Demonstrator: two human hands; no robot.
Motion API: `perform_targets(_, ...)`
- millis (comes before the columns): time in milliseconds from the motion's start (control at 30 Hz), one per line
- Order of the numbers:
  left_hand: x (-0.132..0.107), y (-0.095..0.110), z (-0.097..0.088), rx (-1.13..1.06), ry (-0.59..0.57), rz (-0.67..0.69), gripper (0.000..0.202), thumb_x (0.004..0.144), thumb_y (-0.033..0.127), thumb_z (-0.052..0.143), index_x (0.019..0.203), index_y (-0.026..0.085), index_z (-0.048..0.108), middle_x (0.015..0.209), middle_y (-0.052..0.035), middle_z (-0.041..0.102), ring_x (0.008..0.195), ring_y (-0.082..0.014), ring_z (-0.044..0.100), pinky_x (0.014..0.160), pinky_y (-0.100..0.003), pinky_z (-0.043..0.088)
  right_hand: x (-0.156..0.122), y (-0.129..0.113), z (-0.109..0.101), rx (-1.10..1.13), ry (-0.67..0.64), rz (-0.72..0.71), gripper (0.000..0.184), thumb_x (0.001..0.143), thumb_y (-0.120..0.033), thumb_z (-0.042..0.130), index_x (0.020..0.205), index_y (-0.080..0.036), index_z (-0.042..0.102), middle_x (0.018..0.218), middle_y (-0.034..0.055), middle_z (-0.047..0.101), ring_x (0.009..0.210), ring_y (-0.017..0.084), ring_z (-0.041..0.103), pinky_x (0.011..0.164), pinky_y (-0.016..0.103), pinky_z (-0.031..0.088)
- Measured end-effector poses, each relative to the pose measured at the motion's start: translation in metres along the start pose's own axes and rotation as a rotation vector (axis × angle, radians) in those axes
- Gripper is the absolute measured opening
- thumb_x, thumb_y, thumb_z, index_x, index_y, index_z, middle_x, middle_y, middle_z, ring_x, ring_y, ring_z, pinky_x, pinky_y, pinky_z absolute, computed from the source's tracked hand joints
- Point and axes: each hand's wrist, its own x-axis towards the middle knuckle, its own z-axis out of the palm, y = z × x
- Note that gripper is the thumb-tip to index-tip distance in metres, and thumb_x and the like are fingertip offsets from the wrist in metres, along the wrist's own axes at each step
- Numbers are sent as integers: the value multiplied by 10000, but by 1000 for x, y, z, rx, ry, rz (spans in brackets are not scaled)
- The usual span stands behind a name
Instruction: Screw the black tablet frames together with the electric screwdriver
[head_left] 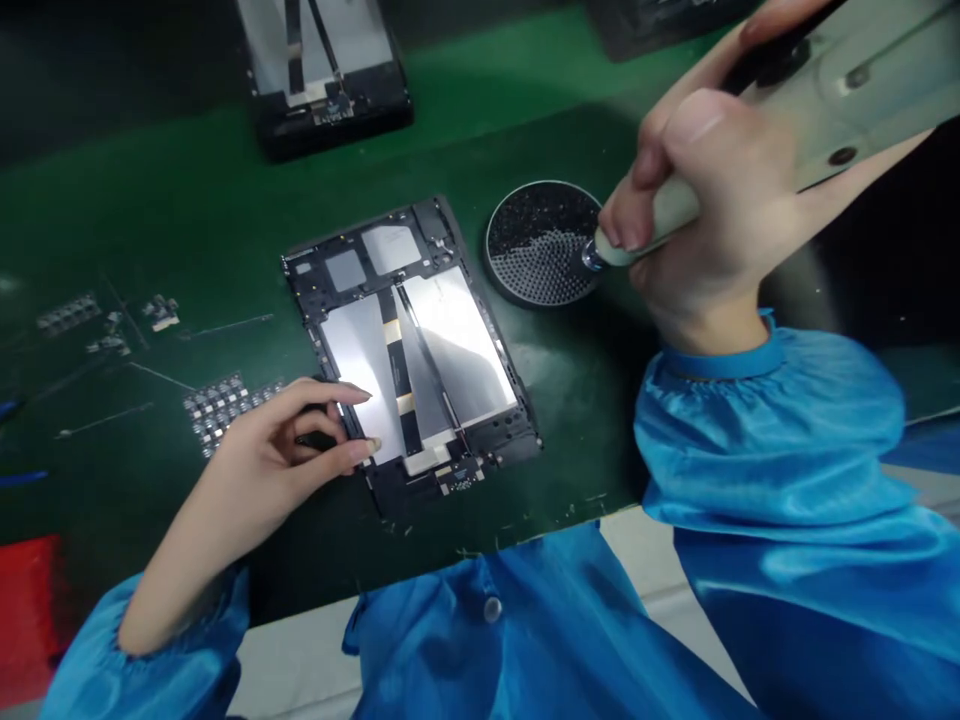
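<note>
Opened tablet (pixel 412 350), back cover off, lying flat near the front edge of the green worktop (pixel 187 220), a little turned. Inside, 2 silvery plates side by side, with a dark flat cable and a yellowish strip running between them.

Left hand (pixel 300 440) resting at the left edge of the tablet, thumb and first finger touching the left silvery plate; grip narrow, holding nothing that can be seen.

Right hand (pixel 712 210) closed firmly around a pale electric screwdriver (pixel 787 120), its metal tip pointing down onto the rim of a round black screw tray (pixel 536 240). Tray just beside the upper right corner of the tablet, not touching it, with many tiny screws inside.

To the left of the tablet, small grey component strips (pixel 217 405) on the worktop, near the left hand; more small parts (pixel 112 320) further left. At the far edge, a second opened tablet (pixel 322 70), well apart. At the lower left corner, something red (pixel 30 600), not clear what.

Blue sleeves (pixel 787 470) covering both arms; the right sleeve hiding the worktop to the right of the tablet.
</note>
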Motion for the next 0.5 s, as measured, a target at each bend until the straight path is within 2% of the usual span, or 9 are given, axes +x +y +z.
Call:
perform_targets(133,0,2,1,-9,2,-2,423,832,421,974,1209,322,808,998,-36,785,772,-189,762,645,-251,652,-2,5,0,125,-5,-27,362,969,-281,562,1174,-133,303,907,30,438,626,-44,387,493,188,243)
perform_targets(200,1,0,1,-18,8,-5,455,810,421,992,1211,310,810,967,-29,781,779,-184,765,661,-241,658,-3,4,-2,108,-20,22,393,964,-292,585,1178,-136,294,836,19,387,641,-27,421,509,189,272)
perform_targets(233,1,0,1,-22,6,-10,470,799,418,1001,1213,306,809,976,-28,782,792,-181,768,674,-235,662,-4,3,-4,84,-27,50,413,961,-308,595,1183,-131,295,861,19,406,652,-26,440,521,191,295)
perform_targets(300,3,-2,0,-29,-15,-23,494,798,410,1006,1235,305,800,979,-20,782,817,-172,774,709,-224,669,-4,0,-8,30,-39,108,479,952,-377,629,1201,-112,317,1043,32,489,694,-37,487,550,196,339)
perform_targets(367,4,-4,0,-31,-37,-25,501,817,404,997,1260,302,784,988,-13,784,830,-157,776,749,-214,671,-4,-3,-11,-16,-43,146,556,937,-456,663,1217,-102,338,1187,27,504,711,-45,502,565,209,350)
perform_targets(433,5,-5,0,-28,-43,-9,490,838,406,985,1267,294,776,1077,-21,793,834,-142,775,777,-212,672,-4,-5,-12,-35,-50,147,572,930,-479,678,1209,-115,335,1143,15,514,693,-33,491,565,235,337)
perform_targets(500,6,-5,1,-25,-33,22,470,843,407,979,1249,280,781,1234,-43,782,850,-138,777,787,-222,679,-5,-7,-10,54,-32,174,549,907,-416,706,1183,-134,326,1037,0,503,681,-20,487,559,245,303)
